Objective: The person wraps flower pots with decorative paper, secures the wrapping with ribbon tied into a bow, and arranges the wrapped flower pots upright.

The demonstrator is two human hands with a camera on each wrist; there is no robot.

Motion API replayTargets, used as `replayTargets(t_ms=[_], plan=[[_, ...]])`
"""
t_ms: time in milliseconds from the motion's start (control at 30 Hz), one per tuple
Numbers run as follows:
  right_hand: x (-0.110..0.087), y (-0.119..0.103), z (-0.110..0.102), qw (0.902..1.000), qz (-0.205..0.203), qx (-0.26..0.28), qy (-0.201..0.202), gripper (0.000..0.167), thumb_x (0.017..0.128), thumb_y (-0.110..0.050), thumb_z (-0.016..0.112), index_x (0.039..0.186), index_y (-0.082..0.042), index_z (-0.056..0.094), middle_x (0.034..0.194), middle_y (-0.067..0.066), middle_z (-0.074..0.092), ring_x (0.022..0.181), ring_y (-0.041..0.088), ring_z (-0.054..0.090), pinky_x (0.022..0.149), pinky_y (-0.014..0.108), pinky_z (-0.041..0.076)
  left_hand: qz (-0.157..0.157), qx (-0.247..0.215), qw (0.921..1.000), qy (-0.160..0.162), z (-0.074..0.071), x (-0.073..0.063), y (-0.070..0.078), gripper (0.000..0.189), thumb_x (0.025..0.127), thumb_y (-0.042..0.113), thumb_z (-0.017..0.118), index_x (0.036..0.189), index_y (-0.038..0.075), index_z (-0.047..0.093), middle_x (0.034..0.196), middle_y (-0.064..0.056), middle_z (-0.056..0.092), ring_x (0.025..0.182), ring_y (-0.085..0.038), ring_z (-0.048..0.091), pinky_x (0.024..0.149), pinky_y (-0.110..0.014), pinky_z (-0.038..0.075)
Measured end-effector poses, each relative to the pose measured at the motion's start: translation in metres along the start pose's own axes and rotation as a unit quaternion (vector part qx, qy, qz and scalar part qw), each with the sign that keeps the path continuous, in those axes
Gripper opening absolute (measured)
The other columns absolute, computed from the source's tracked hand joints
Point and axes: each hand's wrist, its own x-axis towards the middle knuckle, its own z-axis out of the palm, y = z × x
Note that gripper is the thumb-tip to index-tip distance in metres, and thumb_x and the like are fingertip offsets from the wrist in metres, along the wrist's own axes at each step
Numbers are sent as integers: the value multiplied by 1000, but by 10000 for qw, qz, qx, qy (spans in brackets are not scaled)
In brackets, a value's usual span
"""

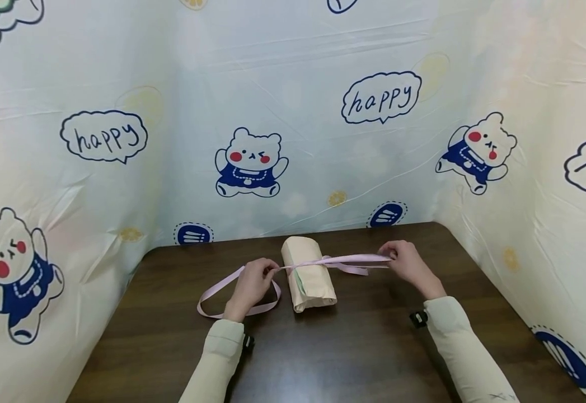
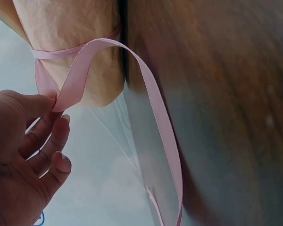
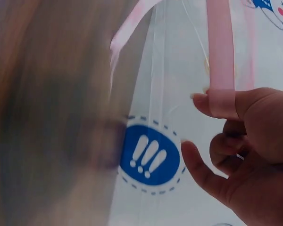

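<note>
A wrapped bundle in cream paper (image 1: 313,288) lies on the table, with a strip of green showing along its fold. Pink ribbon (image 1: 355,258) runs round its middle. At the bundle's left, my left hand (image 1: 251,284) pinches the ribbon between thumb and index finger; the other fingers are loosely bent in the left wrist view. From that pinch a long ribbon tail (image 2: 162,117) loops down over the table. On the right side, my right hand (image 1: 409,266) pinches the ribbon (image 3: 221,61) and holds it stretched out level. A shorter ribbon end hangs beside the bundle.
The dark wooden table (image 1: 318,358) has its back edge against a pale printed curtain (image 1: 313,168), which also hangs along both sides. A dark wrist camera (image 1: 418,319) is strapped at the right cuff.
</note>
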Motion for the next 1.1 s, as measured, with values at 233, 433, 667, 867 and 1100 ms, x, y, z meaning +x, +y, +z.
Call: replayTargets(t_ms=[233, 433, 667, 867, 1100], plan=[[-6, 14, -11, 9842, -298, -1654, 551, 25, 78, 12, 69, 101, 5, 74, 79, 10, 60, 73, 26, 57, 66, 45, 51, 40, 16, 10000, 81, -3, 0, 1, 5, 93, 9, 74, 95, 13, 77, 86, 1, 72, 70, -9, 60, 64, -31, 52], [-13, 23, -22, 9778, 196, -1964, 708, 27, 79, 10, 69, 105, 8, 72, 88, 20, 63, 80, 36, 62, 70, 54, 53, 28, -6, 9999, 97, -3, 0, -1, 5, 93, 9, 74, 95, 13, 78, 86, 2, 72, 70, -8, 60, 64, -30, 51], [-30, 40, -42, 9787, 661, -1904, 378, 32, 76, 8, 68, 108, 9, 70, 88, 20, 64, 81, 36, 62, 69, 54, 52, -27, 25, 10000, 19, -5, -1, -3, 6, 93, 9, 74, 96, 12, 78, 87, 3, 72, 71, -8, 60, 64, -30, 51], [-46, 68, -56, 9801, 787, -1822, -32, 30, 77, 5, 74, 105, 12, 70, 94, 25, 67, 87, 42, 65, 73, 56, 52, -100, -160, 9997, -171, -5, -1, -5, 7, 96, 10, 71, 98, 11, 78, 89, 1, 72, 72, -9, 59, 67, -31, 51], [-36, 50, -37, 9838, 3, -1387, -1132, 42, 80, -12, 84, 110, 12, 68, 100, 24, 70, 89, 35, 67, 80, 54, 55, -57, -403, 9989, -225, -3, -4, -5, 6, 96, 11, 71, 98, 11, 77, 89, -2, 72, 72, -8, 59, 68, -32, 53]])
